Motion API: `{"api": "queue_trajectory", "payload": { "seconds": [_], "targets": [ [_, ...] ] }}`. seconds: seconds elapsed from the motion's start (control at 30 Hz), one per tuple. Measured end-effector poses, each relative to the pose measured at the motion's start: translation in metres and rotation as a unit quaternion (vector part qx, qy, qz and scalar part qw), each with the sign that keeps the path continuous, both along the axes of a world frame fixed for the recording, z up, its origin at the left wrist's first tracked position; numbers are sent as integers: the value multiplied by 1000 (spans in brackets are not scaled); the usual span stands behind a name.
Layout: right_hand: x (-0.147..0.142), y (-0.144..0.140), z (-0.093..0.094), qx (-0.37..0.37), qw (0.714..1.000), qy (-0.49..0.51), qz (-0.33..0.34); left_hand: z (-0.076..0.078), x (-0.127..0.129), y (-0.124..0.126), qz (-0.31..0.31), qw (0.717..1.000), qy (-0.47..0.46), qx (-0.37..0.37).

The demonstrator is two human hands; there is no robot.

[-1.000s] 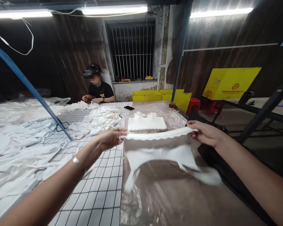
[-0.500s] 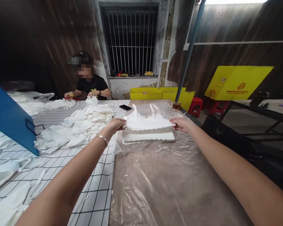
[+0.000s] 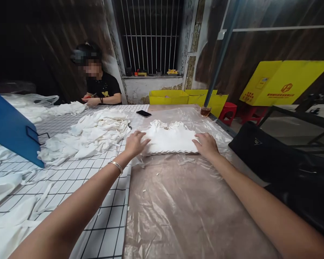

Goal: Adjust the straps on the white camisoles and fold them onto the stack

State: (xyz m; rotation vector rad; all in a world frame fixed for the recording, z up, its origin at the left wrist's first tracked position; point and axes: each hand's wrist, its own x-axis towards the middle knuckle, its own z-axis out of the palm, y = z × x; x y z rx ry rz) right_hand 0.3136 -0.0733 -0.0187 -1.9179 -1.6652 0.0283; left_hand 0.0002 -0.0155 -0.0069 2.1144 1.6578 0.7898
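Observation:
A neat stack of white camisoles (image 3: pixel 171 142) lies on clear plastic sheeting, with wavy hems facing me and the straps bunched at the far side. At the stack's left edge is my left hand (image 3: pixel 135 144), thumb and fingers apart, the fingertips against or just beside the fabric. My right hand (image 3: pixel 207 144) is placed likewise at the right edge, also open, its thumb by the top camisole. Neither hand grips anything. To the left, a loose heap of white garments (image 3: pixel 89 135) covers part of the checked cloth (image 3: pixel 108 205).
A black phone (image 3: pixel 144 113) and a glass of brown liquid (image 3: pixel 205 111) stand beyond the stack. A blue board (image 3: pixel 13 129) leans at the left. Across the table sits a co-worker (image 3: pixel 102 84) with hands together. A black bag (image 3: pixel 255 151) is at the right.
The top camisole, held up by both hands at its hem corners, now lies flat on the stack. Both hands have let go and opened. Its straps have dropped, and the view has tilted down slightly.

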Motion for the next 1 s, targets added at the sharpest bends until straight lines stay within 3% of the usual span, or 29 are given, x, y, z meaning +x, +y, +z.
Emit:
{"api": "queue_trajectory", "payload": {
  "seconds": [0.07, 0.13, 0.23, 0.33, 0.4, 0.5, 0.6, 0.7, 0.8, 0.87, 1.0],
  "targets": [
    [-10, 9, -6, 3, 993, -84, 84, -7, 10, 7, -97, 984, 142, 44],
    [-16, 24, -8, -74, 983, -102, 136, -13, 20, 22, -158, 964, 214, -16],
    [-20, 45, -4, -163, 975, -65, 135, -15, 30, 45, -166, 951, 244, -96],
    [-28, 42, -1, -96, 987, -18, 127, -8, 27, 47, -146, 957, 237, -86],
    [-43, 22, -5, -48, 989, -2, 140, 0, 17, 29, -121, 974, 190, -25],
    [-77, -21, -20, -73, 968, 41, 238, 8, -7, -25, -116, 990, 74, 39],
    [-110, -50, -35, -101, 935, 110, 323, 1, -30, -88, -179, 983, 33, -32],
    [-131, -54, -38, -104, 945, 93, 295, -19, -36, -131, -177, 977, 102, -54],
    [-141, -48, -33, -139, 956, 10, 258, -36, -28, -142, -153, 977, 143, -37],
    [-144, -48, -29, -157, 957, -22, 242, -39, -20, -141, -167, 973, 157, -40],
    [-148, -68, -23, -142, 961, 69, 227, -21, -22, -150, -169, 972, 151, -69]
  ]
}}
